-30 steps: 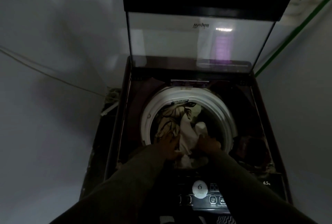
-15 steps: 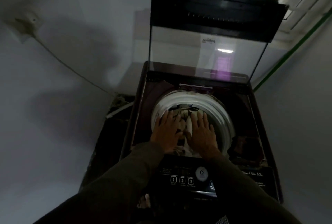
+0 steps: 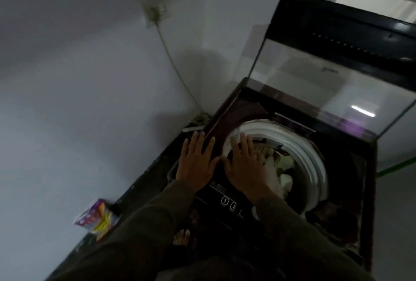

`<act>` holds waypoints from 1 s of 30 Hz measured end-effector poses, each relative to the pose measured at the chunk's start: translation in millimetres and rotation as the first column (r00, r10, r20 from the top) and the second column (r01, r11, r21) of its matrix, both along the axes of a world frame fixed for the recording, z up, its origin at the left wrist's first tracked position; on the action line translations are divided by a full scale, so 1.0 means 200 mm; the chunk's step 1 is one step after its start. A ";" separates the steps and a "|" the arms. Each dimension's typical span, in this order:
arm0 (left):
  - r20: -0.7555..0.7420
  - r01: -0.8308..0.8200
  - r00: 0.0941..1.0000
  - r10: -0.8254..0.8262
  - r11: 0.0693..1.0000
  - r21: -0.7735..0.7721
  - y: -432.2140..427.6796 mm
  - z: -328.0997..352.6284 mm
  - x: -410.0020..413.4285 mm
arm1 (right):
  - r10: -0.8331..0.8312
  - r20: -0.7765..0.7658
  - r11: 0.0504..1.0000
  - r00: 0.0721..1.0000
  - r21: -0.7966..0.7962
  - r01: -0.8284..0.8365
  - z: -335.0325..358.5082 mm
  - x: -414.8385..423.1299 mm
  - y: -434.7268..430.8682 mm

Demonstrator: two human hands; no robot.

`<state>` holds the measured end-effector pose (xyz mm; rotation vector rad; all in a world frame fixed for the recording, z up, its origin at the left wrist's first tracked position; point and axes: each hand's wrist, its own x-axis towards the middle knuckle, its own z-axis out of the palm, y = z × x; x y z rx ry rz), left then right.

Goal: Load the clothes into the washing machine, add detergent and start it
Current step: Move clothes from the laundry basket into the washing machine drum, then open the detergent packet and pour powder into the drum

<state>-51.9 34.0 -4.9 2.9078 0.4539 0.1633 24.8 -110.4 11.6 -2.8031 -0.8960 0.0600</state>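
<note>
Washing machine [image 3: 247,109]: top-loading, dark maroon casing, in the centre right of the frame against a pale wall. Its front-to-back axis runs slantwise, from the control panel [image 3: 227,202] at lower centre up to the hinge line at upper right. The front points to the lower left of the frame.

Lid [image 3: 326,82]: glass pane in a black frame, raised at the rear of the machine and reaching the top right corner.

Drum ring [image 3: 315,163]: white, round, open to view.

Clothes [image 3: 286,168]: pale and patterned pieces, heaped inside the drum at centre right. The visible heap runs from upper left to lower right along the drum's near side.

Left hand [image 3: 195,161]: palm down, fingers straight and slightly apart, holding nothing, over the machine's left edge at centre frame. Contact with the casing cannot be told.

Right hand [image 3: 245,163]: palm down, fingers straight and slightly apart, holding nothing, just beside the left hand. It lies over the near left part of the drum ring, fingertips pointing up the frame.

Sleeves: dark, entering from the bottom edge.

Detergent packet [image 3: 96,220]: brightly coloured, blurred, at lower left beside the wall, well apart from both hands.

Wall socket [image 3: 155,13]: upper centre left, with a cable [image 3: 177,73] running down toward the machine's rear left corner.

Toes [image 3: 182,236]: bare, at lower centre, below the control panel.

Green pipe [image 3: 396,167]: right edge, slanting.
</note>
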 end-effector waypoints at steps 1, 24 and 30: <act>0.003 -0.050 0.999 0.050 0.999 -0.001 0.01 0.01 -0.06 | 0.040 0.001 0.999 0.999 0.009 -0.040 0.00 -0.03 0.01; -0.077 -0.705 0.709 0.701 0.707 -0.062 0.28 -0.71 -1.44 | 0.803 -0.021 0.590 0.596 -0.120 -0.799 -0.54 -0.94 0.77; -0.110 -0.799 0.601 0.791 0.591 -0.114 0.50 -1.24 -1.68 | 0.815 -0.176 0.518 0.552 -0.203 -0.831 -1.12 -1.13 1.10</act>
